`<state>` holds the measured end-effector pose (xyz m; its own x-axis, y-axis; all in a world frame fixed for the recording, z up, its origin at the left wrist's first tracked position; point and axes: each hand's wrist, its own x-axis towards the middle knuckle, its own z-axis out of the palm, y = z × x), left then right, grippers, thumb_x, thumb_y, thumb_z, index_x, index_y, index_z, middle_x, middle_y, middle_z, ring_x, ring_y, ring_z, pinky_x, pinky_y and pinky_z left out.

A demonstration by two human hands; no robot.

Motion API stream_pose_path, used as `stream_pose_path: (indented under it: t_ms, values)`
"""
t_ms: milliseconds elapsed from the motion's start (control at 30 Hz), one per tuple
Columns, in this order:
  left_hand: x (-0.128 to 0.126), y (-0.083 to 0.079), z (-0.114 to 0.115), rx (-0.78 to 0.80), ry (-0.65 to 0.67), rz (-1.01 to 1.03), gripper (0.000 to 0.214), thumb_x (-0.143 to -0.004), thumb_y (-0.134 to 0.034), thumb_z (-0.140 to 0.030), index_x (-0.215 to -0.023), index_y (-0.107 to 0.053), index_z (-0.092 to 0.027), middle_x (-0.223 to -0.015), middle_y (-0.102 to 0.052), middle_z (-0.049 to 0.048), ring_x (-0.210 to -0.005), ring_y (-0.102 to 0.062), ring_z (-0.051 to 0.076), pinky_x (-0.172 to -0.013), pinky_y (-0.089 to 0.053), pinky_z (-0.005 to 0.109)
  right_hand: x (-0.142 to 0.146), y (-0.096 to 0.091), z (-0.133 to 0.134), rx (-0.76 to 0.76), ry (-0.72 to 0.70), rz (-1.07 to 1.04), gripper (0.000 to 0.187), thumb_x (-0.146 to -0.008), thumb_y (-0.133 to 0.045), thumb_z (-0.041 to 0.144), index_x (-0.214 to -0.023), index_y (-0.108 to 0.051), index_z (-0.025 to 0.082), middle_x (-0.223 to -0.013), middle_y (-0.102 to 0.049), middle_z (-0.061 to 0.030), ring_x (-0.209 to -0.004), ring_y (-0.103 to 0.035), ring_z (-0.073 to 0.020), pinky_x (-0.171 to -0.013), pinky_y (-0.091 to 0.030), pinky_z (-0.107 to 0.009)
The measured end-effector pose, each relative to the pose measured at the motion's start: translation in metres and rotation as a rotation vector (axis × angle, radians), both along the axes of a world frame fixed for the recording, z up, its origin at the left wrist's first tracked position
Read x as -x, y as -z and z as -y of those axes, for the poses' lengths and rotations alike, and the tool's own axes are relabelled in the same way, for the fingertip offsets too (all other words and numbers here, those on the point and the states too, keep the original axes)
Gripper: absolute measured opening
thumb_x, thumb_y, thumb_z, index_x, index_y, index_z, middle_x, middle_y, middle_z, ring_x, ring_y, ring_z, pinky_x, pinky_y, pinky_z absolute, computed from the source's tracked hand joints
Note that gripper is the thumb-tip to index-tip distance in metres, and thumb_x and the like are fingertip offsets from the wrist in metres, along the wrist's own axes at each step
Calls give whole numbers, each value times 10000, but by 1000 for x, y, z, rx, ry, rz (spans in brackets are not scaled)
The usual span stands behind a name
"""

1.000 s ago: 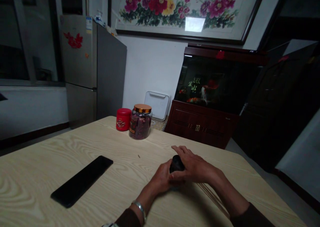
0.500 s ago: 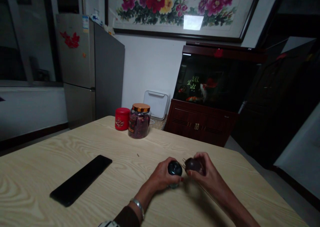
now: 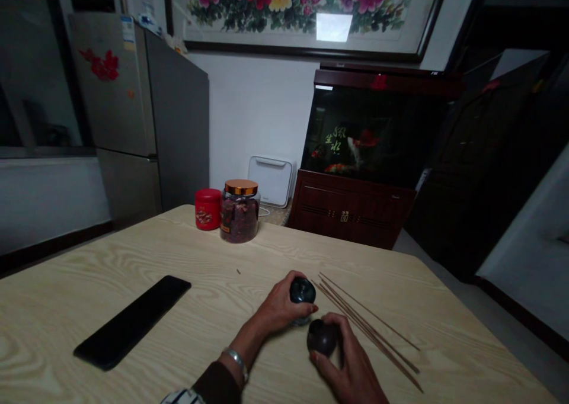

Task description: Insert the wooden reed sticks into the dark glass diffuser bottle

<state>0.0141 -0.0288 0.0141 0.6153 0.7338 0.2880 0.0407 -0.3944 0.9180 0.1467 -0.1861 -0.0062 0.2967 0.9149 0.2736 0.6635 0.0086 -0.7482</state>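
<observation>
Head view shows the left hand [image 3: 281, 310] curled snugly round a small dark glass jar [image 3: 303, 291], the right hand [image 3: 351, 359] cupping a dark rounded piece [image 3: 322, 337], both low over the surface [image 3: 111, 244], just left of thin wooden sticks [image 3: 367, 330]

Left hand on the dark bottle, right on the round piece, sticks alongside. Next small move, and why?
Probably set the dark round piece down with the right hand. That hand is taken up by the piece, while the thin wooden sticks lie loose just to its right, so freeing it would let it pick them up. The left hand already grips the dark bottle upright.
</observation>
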Motion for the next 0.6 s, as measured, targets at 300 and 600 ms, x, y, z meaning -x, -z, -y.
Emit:
stream_pose_path:
  t_ms: [300,600]
  values:
    - [5,-1,2,22,39,-12,625,-607,-833,-417,-1120,-555,-192,-942,-642,21,-854,-570,190,-733,-430,265,-53,-20,-2,-5,177,164,261,-889,-480,450,-1049,-520,248,-1007,-628,-80,-901,-621,-253,-785,-485,-375]
    - [9,-1,1,18,62,-59,651,-599,-841,-403,-1133,-536,-189,-957,-628,14,-865,-565,184,-740,-432,266,-90,-21,-12,239,208,708,207,-896,-425,234,-864,-629,212,-901,-644,-98,-844,-625,-247,-721,-422,-343]
